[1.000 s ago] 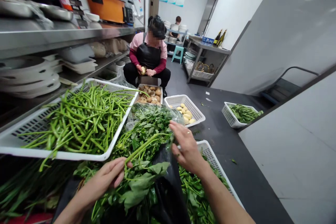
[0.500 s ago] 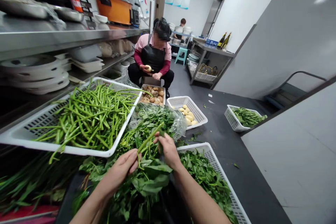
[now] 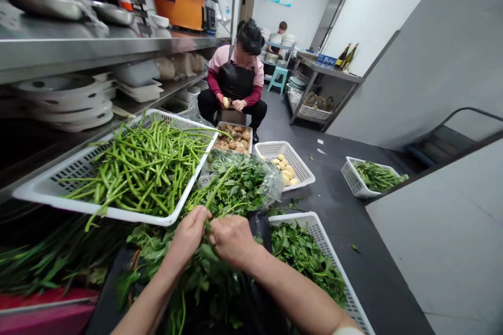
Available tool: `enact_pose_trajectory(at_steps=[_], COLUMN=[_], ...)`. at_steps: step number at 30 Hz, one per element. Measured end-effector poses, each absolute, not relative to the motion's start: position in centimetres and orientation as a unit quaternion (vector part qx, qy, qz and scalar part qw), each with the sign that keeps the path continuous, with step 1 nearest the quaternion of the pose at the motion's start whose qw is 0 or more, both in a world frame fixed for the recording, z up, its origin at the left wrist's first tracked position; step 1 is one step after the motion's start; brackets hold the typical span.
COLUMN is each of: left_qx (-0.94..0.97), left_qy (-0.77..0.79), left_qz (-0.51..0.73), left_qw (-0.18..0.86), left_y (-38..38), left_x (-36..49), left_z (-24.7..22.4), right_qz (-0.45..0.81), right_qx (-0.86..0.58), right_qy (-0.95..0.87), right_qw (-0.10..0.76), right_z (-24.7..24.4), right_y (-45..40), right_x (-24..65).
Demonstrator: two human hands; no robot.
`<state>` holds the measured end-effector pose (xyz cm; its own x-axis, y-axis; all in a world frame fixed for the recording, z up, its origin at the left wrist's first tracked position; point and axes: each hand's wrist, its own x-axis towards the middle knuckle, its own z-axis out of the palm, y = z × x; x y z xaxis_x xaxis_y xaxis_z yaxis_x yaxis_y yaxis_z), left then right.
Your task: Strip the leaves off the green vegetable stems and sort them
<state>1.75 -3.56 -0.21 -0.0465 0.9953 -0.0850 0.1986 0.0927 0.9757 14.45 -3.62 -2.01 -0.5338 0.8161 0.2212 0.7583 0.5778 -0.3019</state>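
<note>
My left hand [image 3: 188, 238] is closed around a leafy green stem [image 3: 217, 191], whose bare end sticks up and away from me. Close beside it, my right hand [image 3: 234, 241] is a fist pressed to the lower, leafy part of the same stem; its fingertips are hidden. Below both hands lies a heap of loose leafy greens [image 3: 212, 277]. Beyond them, more greens [image 3: 239, 180] sit in an open clear plastic bag. To the left, trimmed green stems [image 3: 145, 167] fill a white basket [image 3: 129, 214]. Picked leaves [image 3: 304, 267] lie in another white basket [image 3: 334, 251] at right.
Ahead, a co-worker [image 3: 239, 78] squats, holding a potato over a crate of unpeeled potatoes [image 3: 238, 136]. Peeled potatoes [image 3: 286, 170] lie in a white basket; another basket holds green vegetables [image 3: 377, 175] by the right wall. A steel shelf [image 3: 98, 52] runs along the left.
My right hand has come down and left, closing beside my left hand on the stem. The view has shifted slightly. The co-worker has brought both hands together at the potato.
</note>
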Motion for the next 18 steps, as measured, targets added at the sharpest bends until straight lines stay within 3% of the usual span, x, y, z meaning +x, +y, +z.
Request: enact_pose_trajectory(at_steps=[2, 6, 9, 14, 18], left_qx=[0.502, 0.437, 0.39, 0.432, 0.513], left_qy=[0.573, 0.542, 0.527, 0.499, 0.462], left_qz=[0.449, 0.476, 0.482, 0.439, 0.432], left_qw=[0.466, 0.538, 0.581, 0.61, 0.58], left_y=[-3.2, -3.0, -2.8, -1.4, -0.5], left_x=[1.5, 1.9, 2.4, 1.9, 1.9], left_z=[-0.3, -0.2, 0.3, 2.5, 4.9], right_qz=[0.183, 0.422, 0.51, 0.483, 0.283], right_qx=[-0.441, -0.52, -0.477, -0.415, -0.424], right_qy=[-0.855, -0.634, -0.6, -0.706, -0.797], right_qw=[0.203, 0.387, 0.391, 0.311, 0.324], right_z=[-2.3, -2.1, -1.3, 0.4, 1.3], right_y=[-3.5, -2.1, -1.2, -0.6, -0.1], right_x=[14.8, 15.5, 15.4, 14.5, 13.6])
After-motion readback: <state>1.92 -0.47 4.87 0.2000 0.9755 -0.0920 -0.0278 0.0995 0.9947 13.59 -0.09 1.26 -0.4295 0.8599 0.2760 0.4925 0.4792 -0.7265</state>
